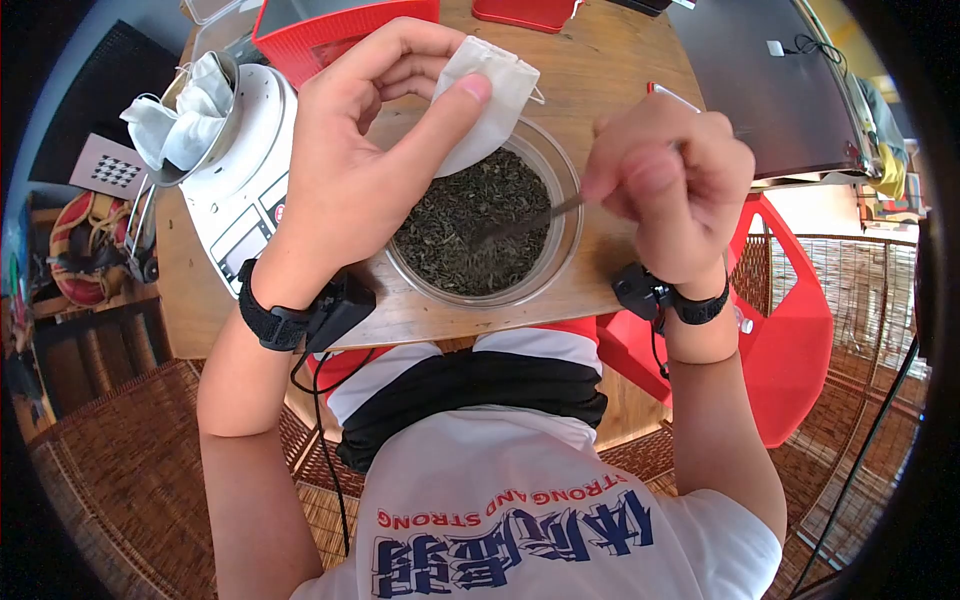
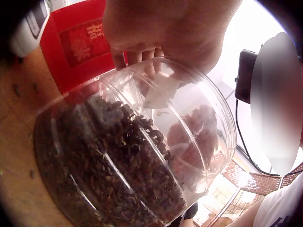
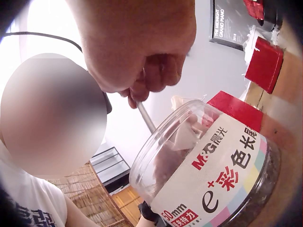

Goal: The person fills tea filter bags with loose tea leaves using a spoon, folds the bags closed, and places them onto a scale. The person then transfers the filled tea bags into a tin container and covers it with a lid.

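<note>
A clear plastic jar (image 1: pixel 572 150) of dark dried tea leaves (image 1: pixel 430 240) stands near the table's front edge. My left hand (image 1: pixel 350 150) pinches a white drawstring tea bag (image 1: pixel 505 85) between thumb and fingers, over the jar's far side. My right hand (image 1: pixel 670 185) grips the thin metal handle of a spoon (image 1: pixel 566 208), its far end down among the leaves and blurred. The left wrist view shows the leaves (image 2: pixel 109 156) through the jar wall. In the right wrist view, the spoon handle (image 3: pixel 146 117) slants over the rim, above the jar's printed label (image 3: pixel 213 175).
To the left, a white kitchen scale (image 1: pixel 235 205) carries a metal bowl (image 1: pixel 228 130) with several white tea bags (image 1: pixel 205 95). A red basket (image 1: pixel 290 45) and a red tray (image 1: pixel 525 12) lie farther back. One red chair (image 1: pixel 785 340) stands at the right.
</note>
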Tool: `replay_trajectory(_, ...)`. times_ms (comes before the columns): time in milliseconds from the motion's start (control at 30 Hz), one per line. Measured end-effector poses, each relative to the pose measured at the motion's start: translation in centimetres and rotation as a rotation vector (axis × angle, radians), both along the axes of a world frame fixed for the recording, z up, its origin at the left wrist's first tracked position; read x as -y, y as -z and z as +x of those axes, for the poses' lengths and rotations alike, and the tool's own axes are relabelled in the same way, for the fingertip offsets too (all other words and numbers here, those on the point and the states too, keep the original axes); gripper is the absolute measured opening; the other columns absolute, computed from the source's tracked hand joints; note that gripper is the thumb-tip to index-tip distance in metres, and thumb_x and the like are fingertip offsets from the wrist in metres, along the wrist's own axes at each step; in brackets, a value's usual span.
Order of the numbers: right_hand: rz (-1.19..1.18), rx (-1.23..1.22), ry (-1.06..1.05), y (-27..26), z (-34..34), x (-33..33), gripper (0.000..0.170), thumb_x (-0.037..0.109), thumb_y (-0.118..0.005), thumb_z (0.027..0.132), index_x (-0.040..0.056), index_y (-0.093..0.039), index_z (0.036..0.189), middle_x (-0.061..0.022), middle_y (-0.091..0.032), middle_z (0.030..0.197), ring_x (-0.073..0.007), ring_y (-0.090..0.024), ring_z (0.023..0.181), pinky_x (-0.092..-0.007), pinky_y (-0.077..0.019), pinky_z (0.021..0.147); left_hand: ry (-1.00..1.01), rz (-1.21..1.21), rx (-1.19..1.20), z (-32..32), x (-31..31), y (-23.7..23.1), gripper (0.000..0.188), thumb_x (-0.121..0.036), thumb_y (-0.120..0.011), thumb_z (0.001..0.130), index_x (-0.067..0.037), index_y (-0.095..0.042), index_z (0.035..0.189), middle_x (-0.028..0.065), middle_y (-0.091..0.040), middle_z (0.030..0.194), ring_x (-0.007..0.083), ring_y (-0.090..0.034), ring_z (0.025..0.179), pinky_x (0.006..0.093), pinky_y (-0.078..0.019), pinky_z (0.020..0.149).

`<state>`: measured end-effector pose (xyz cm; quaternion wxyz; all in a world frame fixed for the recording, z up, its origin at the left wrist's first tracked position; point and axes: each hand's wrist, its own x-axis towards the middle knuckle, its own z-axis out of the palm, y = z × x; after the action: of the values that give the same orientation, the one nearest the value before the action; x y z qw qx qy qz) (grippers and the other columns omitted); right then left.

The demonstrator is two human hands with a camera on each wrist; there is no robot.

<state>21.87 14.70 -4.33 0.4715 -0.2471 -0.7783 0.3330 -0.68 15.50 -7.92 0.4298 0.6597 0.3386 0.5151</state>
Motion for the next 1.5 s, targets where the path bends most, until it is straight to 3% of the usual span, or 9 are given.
replay_trajectory(200,0.026,0.159,-0.1,0.4,-0.2,0.1,0.008,0.01,-0.073,0.092,0.0047,-0.074,0.086,-0.0017,-0.062,0.064,-0.0113,-0.051,0.048,-0.026,-0.0377,0.047,-0.009,-0.004,0.001,0.1,0.0,0.0,0.023,-0.006,-0.065,0.1,0.002,-0.063,0.121,0.008,-0.072,0.114,0.0109,-0.066,0.103,0.0253,-0.0528,0.09)
replay_trajectory(400,0.087,0.184,0.091,0.6,-0.6,-0.2,0.006,0.009,-0.074,0.092,0.0047,-0.074,0.088,-0.0026,-0.062,0.064,-0.0113,-0.049,0.048,-0.0252,-0.0369,0.047,-0.068,-0.027,0.081,0.4,-0.1,0.1,0.019,-0.006,-0.07,0.096,0.003,-0.068,0.112,0.0046,-0.074,0.103,0.0075,-0.066,0.092,0.0237,-0.0522,0.086)
replay_trajectory(500,0.146,0.148,0.203,0.7,-0.7,-0.3,0.006,0.008,-0.073,0.093,0.004,-0.074,0.089,-0.003,-0.063,0.065,-0.0096,-0.05,0.049,-0.0243,-0.0372,0.048,-0.036,-0.037,-0.023,0.0,0.0,-0.2,0.023,-0.007,-0.066,0.1,0.001,-0.063,0.122,0.0072,-0.072,0.113,0.0093,-0.066,0.101,0.0249,-0.0536,0.088)
replay_trajectory(600,0.153,0.127,0.259,0.7,-0.4,-0.4,0.008,0.008,-0.071,0.096,0.0028,-0.074,0.091,-0.0021,-0.066,0.066,-0.0071,-0.051,0.051,-0.0232,-0.0379,0.048,-0.037,-0.002,-0.023,0.0,-0.1,0.0,0.022,-0.006,-0.065,0.1,0.001,-0.063,0.121,0.0067,-0.072,0.113,0.0085,-0.066,0.1,0.0243,-0.053,0.087)
replay_trajectory(667,0.259,0.074,0.268,0.8,0.0,-0.4,0.03,0.018,-0.055,0.108,-0.0022,-0.066,0.09,-0.004,-0.068,0.079,-0.004,-0.048,0.051,-0.019,-0.0335,0.049,-0.038,-0.006,-0.024,0.0,0.0,-0.2,0.022,-0.006,-0.065,0.1,0.002,-0.063,0.121,0.0064,-0.072,0.112,0.0082,-0.066,0.1,0.0239,-0.0528,0.087)
replay_trajectory(833,0.258,0.011,0.216,0.4,0.6,-0.3,0.037,0.02,-0.048,0.109,-0.0027,-0.063,0.085,-0.0065,-0.068,0.08,-0.0051,-0.048,0.052,-0.0196,-0.0333,0.049,-0.043,-0.002,-0.03,0.0,0.0,-0.2,0.022,-0.005,-0.065,0.1,0.002,-0.063,0.121,0.0058,-0.072,0.112,0.0076,-0.065,0.101,0.0231,-0.0521,0.087)
replay_trajectory(900,0.239,0.088,0.198,0.3,0.1,-0.3,0.017,0.008,-0.064,0.099,0.0019,-0.068,0.083,-0.0004,-0.063,0.066,-0.0074,-0.049,0.049,-0.0225,-0.0371,0.048,-0.043,-0.004,-0.024,0.0,0.0,-0.2,0.022,-0.005,-0.065,0.1,0.002,-0.063,0.121,0.0059,-0.072,0.112,0.0077,-0.065,0.101,0.0234,-0.0523,0.087)
replay_trajectory(1067,0.145,0.2,0.05,0.7,-0.4,-0.5,0.014,0.011,-0.066,0.097,0.0023,-0.064,0.086,-0.0067,-0.052,0.063,-0.0181,-0.05,0.051,-0.0303,-0.0373,0.05,-0.034,-0.008,-0.022,0.0,-0.1,-0.1,0.022,-0.006,-0.065,0.1,0.002,-0.063,0.121,0.0065,-0.072,0.113,0.0081,-0.065,0.101,0.0235,-0.0524,0.087)
replay_trajectory(1500,0.24,0.052,-0.022,0.5,-0.3,-0.4,0.027,0.017,-0.052,0.106,-0.0029,-0.063,0.091,-0.0089,-0.065,0.077,-0.0138,-0.056,0.059,-0.0265,-0.0426,0.055,-0.04,-0.004,-0.024,-0.1,-0.1,0.1,0.022,-0.005,-0.065,0.1,0.002,-0.063,0.121,0.0067,-0.071,0.114,0.0086,-0.065,0.102,0.0242,-0.0517,0.09)
